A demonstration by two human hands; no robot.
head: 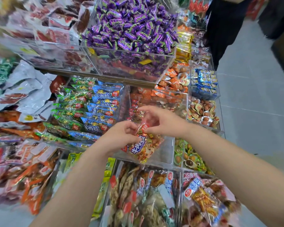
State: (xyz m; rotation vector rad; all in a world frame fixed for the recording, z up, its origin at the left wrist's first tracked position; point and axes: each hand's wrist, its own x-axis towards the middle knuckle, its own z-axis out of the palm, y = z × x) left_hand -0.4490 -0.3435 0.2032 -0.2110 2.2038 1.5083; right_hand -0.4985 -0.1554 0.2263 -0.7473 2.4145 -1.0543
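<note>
Room: you are standing in a shop aisle, with a grey tiled floor (252, 99) running along the right side of the display (134, 80).
Display: stepped tiers of clear bins are filling everything ahead of you and to your left, all packed with wrapped snacks.
Open room: a person in dark clothes (223, 30) is standing at the far right, just beside the display's far corner, and the floor nearer you is lying open.
Top tier: purple sweets (129, 30) are heaping above their bin's rim, well beyond your hands.
Clear bin: the clear bin (164, 153) is sitting under your hands, its front wall crossing just below your wrists.
Neighbours: blue and green packets (103, 102) are lying in rows just left of that bin.
Packet: the red snack packet (143, 145) is hanging over the clear bin, between your 2 hands.
Left hand: your left hand (121, 135) is curling its fingers and pinching the packet's upper left edge.
Right hand: your right hand (162, 120) is pinching the packet's top from the right.
</note>
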